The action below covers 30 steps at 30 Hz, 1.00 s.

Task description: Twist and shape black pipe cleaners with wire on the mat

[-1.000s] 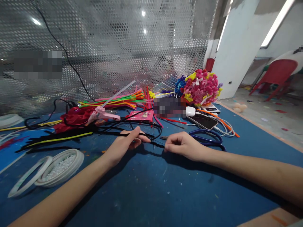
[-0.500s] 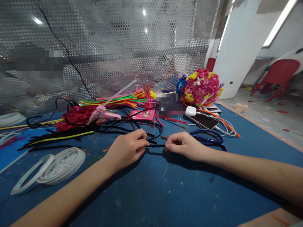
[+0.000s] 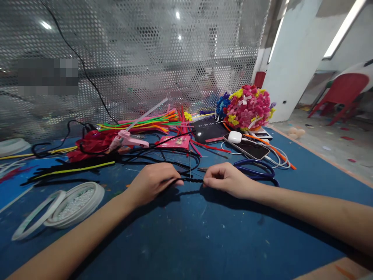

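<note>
Now that the left hand (image 3: 155,179) has dipped, a black strand (image 3: 194,180) crosses in front of it.
Both grips pinch it, the right hand (image 3: 225,179) narrowly, well inside the counter's (image 3: 180,241) right edge; its twisted stretch between them suggests the winding is still in progress.

Black strand (image 3: 194,180) — blue tabletop (image 3: 186,237)

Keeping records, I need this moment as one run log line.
left hand: holds black strand | right hand: pinches strand's twisted part | beside right hand: blue-handled scissors
</note>
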Motion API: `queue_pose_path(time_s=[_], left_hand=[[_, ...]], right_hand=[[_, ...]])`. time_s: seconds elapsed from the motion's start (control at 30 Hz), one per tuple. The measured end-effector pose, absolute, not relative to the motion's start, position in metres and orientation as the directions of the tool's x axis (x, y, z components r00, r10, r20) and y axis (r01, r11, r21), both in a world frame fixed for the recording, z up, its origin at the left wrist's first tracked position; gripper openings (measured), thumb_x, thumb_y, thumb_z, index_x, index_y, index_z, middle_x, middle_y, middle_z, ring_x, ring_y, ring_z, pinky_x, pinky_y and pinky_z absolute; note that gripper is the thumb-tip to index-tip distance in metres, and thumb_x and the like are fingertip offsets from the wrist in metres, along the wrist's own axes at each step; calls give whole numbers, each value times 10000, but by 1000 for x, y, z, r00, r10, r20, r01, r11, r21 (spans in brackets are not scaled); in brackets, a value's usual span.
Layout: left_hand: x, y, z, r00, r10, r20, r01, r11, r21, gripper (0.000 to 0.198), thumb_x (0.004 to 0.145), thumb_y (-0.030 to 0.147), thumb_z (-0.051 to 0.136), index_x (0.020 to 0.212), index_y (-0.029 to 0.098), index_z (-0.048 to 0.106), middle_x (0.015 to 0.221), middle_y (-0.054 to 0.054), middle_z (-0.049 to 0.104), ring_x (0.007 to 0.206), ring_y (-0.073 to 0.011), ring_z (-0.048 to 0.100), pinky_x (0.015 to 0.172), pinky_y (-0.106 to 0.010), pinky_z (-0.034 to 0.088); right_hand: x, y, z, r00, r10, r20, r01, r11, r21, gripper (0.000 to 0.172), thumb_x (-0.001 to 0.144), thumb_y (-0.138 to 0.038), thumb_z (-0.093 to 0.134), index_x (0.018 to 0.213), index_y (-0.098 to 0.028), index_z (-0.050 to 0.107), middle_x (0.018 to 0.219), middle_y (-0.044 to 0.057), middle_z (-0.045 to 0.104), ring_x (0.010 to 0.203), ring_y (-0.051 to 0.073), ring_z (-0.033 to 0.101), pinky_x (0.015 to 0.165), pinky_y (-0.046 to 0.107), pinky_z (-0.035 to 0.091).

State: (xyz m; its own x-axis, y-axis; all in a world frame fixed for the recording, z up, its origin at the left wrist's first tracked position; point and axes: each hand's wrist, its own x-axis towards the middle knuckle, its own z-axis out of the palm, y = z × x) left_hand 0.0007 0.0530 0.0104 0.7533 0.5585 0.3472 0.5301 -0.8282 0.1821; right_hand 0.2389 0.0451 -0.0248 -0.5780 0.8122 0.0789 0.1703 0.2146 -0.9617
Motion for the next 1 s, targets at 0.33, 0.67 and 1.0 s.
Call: queue_pose_path(time_s=[0.33, 0.67, 1.0], left_hand=[[19, 44, 12, 255, 942, 219, 614, -333, 716, 332, 816, 419, 527, 643, 160, 643, 588, 5, 636, 554, -131, 564, 511, -210, 401], [28, 24, 9, 498, 738, 455, 638, -667, 384, 105, 806, 261, 599, 758, 200, 670, 710, 27, 658, 643, -99, 591, 610, -186, 427], [39, 14, 5, 363, 860, 359, 624, -511, 591, 260, 818, 291, 567, 594, 160, 573, 638, 14, 572, 576, -96, 521, 525, -201, 383]], right_hand=[[239, 46, -27, -567, 818, 98, 175, 236, -956, 148, 775, -199, 533, 668, -124, 603, 528, -51, 460, 485, 61, 379, 473, 185, 292], [237, 25, -18, -696, 625, 352, 517, 777, -359, 187, 901, -202, 426, 967, -137, 589, 829, 78, 626, 752, 164, 558, 669, 252, 389], [233, 18, -19, -632, 716, 296, 447, 649, -615, 197, 875, -148, 439, 729, -151, 571, 652, -1, 562, 590, 98, 479, 573, 192, 343]])
